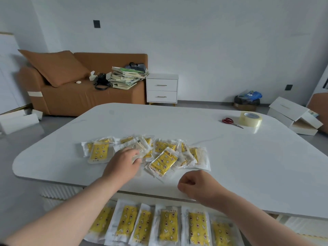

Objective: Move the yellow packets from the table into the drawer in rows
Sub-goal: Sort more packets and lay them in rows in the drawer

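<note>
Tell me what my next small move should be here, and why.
Probably close the left hand's grip on the packet under its fingertips and lift it clear. That hand lies on the loose pile on the table, many packets remain there, and the right hand is curled at the table edge and looks empty.

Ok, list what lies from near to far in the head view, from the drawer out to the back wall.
Laid-out row of yellow patterned packets → curled right hand → loose pile of yellow packets on the white table → clear plastic tape roll → white two-drawer nightstand.
</note>
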The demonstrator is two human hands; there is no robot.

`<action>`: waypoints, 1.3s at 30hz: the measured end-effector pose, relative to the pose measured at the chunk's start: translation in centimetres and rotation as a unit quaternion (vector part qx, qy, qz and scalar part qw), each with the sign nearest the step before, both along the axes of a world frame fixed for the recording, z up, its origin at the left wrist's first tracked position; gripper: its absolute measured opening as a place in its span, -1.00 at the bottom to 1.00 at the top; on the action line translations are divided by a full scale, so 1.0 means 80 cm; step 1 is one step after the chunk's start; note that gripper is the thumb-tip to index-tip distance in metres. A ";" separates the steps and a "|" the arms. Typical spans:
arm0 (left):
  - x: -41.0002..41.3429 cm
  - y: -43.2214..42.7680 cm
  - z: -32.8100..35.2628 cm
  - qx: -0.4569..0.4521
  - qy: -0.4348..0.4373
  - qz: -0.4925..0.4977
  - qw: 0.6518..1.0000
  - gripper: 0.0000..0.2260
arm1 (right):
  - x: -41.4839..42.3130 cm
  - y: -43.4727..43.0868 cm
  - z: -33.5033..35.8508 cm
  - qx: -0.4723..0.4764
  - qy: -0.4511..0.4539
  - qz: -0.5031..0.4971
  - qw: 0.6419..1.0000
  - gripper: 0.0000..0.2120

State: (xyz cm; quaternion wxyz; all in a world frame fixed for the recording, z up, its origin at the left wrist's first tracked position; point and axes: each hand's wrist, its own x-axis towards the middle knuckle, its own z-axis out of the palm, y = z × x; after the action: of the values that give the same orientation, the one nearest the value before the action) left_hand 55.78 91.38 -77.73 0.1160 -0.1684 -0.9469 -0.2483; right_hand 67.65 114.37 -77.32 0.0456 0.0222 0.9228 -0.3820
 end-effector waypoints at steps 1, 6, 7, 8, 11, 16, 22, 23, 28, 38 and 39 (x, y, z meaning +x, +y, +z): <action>-0.014 -0.005 -0.004 -0.013 -0.017 0.012 1.000 -0.68 | -0.007 -0.003 0.000 0.018 0.013 -0.002 1.000 -0.88; -0.048 -0.014 -0.017 -0.101 -0.090 0.015 0.991 -0.56 | -0.036 -0.016 -0.006 0.089 0.036 0.007 0.995 -0.63; -0.050 -0.013 -0.018 -0.123 -0.070 0.022 0.990 -0.57 | -0.043 -0.019 -0.007 0.096 0.045 0.011 0.994 -0.60; -0.052 -0.013 -0.017 -0.140 -0.045 0.031 0.989 -0.58 | -0.049 -0.022 -0.008 0.107 0.048 0.015 0.993 -0.57; -0.053 -0.012 -0.013 -0.168 -0.028 0.040 0.985 -0.55 | -0.062 -0.029 -0.010 0.167 0.033 0.041 0.985 -0.58; -0.045 -0.017 -0.008 -0.143 -0.060 0.027 0.988 -0.60 | -0.064 -0.029 -0.012 0.212 0.031 0.013 0.977 -0.63; -0.038 -0.017 0.021 -0.049 -0.049 0.081 0.994 -0.85 | -0.053 -0.026 0.000 0.210 0.037 -0.027 0.977 -0.65; -0.040 -0.020 0.025 -0.040 -0.029 0.101 0.994 -0.82 | -0.051 -0.025 0.002 0.209 0.037 -0.032 0.977 -0.66; -0.062 -0.031 0.030 0.166 -0.029 0.146 0.975 -0.79 | -0.046 -0.019 0.003 0.202 0.034 -0.076 0.976 -0.67; -0.068 -0.003 -0.006 -0.084 -0.117 0.115 0.983 -0.62 | -0.056 -0.027 -0.011 0.203 0.028 -0.192 0.960 -0.46; -0.067 -0.001 -0.005 -0.113 -0.113 0.117 0.980 -0.55 | -0.057 -0.029 -0.011 0.192 0.027 -0.198 0.961 -0.47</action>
State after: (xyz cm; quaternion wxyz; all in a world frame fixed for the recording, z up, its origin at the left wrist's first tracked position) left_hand 50.41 91.33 -78.13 0.0166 -0.0397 -0.9890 -0.1415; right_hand 63.12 112.02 -78.22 -0.0616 0.2026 0.9567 -0.1996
